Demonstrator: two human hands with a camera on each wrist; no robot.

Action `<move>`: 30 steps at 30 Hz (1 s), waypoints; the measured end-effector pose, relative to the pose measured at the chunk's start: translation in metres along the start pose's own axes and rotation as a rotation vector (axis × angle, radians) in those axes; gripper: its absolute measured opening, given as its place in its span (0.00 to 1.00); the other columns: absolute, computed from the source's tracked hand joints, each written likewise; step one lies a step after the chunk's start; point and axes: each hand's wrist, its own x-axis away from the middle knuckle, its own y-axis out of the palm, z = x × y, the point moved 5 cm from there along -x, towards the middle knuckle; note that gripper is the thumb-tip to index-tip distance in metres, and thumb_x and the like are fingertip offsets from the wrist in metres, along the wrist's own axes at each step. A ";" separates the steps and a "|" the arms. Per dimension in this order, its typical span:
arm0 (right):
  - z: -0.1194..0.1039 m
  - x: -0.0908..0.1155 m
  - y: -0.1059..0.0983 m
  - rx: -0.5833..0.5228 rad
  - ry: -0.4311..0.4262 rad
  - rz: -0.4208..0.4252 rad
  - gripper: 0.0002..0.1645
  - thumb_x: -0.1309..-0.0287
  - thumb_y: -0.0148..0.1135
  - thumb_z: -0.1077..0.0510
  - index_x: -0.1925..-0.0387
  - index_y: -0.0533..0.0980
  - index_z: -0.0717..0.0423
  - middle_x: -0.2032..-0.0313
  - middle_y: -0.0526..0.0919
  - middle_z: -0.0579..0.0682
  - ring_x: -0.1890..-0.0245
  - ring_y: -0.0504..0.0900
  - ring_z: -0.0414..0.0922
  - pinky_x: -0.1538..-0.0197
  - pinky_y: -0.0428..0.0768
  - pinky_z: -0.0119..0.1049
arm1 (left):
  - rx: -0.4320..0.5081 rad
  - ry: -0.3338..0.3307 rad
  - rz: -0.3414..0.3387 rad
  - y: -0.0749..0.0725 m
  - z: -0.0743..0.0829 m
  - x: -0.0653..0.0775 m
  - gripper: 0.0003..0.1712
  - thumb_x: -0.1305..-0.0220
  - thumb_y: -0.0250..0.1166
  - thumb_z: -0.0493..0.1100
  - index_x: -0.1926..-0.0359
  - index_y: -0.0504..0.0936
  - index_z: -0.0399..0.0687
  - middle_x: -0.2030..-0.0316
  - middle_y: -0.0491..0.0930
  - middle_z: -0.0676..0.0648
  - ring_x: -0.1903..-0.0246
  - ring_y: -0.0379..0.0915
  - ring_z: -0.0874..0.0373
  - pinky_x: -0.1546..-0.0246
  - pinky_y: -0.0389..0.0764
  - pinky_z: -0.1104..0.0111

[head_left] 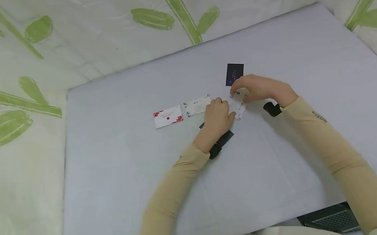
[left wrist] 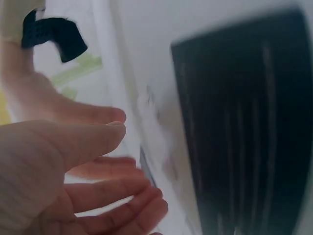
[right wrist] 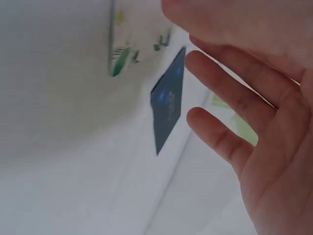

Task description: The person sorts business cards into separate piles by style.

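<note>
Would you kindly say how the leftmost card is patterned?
The leftmost card is white with red corner motifs and a red dot, clearest in the head view.

Soft, even light covers the white rectangular tabletop (head_left: pixel 119 195), with a faint, soft-edged shadow alongside the tan right sleeve (head_left: pixel 340 150). Pale glare streaks the glossy white wall sheeting with green leaf patterns (head_left: pixel 15 175). Both wrist views look dimmer and greyer: the left blurs a black rectangular card (left wrist: pixel 244 127), the right a white card with green leaves (right wrist: pixel 139 34).
</note>
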 end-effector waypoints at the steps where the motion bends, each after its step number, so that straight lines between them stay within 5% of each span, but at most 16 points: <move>1: 0.000 0.001 0.002 0.010 -0.005 -0.010 0.25 0.54 0.65 0.73 0.50 0.75 0.67 0.47 0.75 0.61 0.43 0.69 0.58 0.41 0.65 0.51 | -0.038 -0.009 -0.023 0.004 0.004 -0.001 0.23 0.35 0.56 0.53 0.54 0.78 0.36 0.57 0.75 0.41 0.56 0.71 0.51 0.55 0.73 0.62; 8: 0.000 0.004 0.008 0.038 -0.025 -0.020 0.29 0.54 0.66 0.72 0.46 0.71 0.69 0.45 0.72 0.63 0.41 0.66 0.59 0.40 0.63 0.52 | -0.144 -0.069 -0.023 0.015 0.013 -0.006 0.33 0.40 0.59 0.60 0.51 0.76 0.34 0.58 0.73 0.43 0.57 0.69 0.53 0.57 0.72 0.65; 18: 0.003 0.004 0.006 0.002 -0.045 0.014 0.28 0.59 0.68 0.73 0.50 0.73 0.70 0.50 0.74 0.62 0.47 0.70 0.59 0.43 0.65 0.52 | -0.074 -0.090 0.002 0.015 0.013 -0.009 0.35 0.44 0.63 0.60 0.49 0.71 0.34 0.59 0.72 0.43 0.58 0.69 0.53 0.59 0.73 0.67; 26: 0.012 0.006 -0.004 -0.170 -0.011 0.183 0.12 0.53 0.63 0.75 0.63 0.76 0.69 0.63 0.76 0.60 0.61 0.77 0.55 0.56 0.77 0.47 | 0.345 -0.055 0.059 0.014 0.010 -0.007 0.23 0.39 0.62 0.38 0.48 0.63 0.33 0.56 0.69 0.39 0.60 0.71 0.54 0.61 0.75 0.71; 30: 0.016 0.006 -0.007 -0.334 0.024 0.270 0.08 0.50 0.64 0.72 0.66 0.76 0.66 0.64 0.78 0.57 0.63 0.78 0.50 0.59 0.78 0.37 | 0.537 0.001 0.164 0.004 -0.008 -0.005 0.17 0.37 0.55 0.31 0.47 0.67 0.36 0.55 0.71 0.38 0.59 0.70 0.53 0.59 0.73 0.71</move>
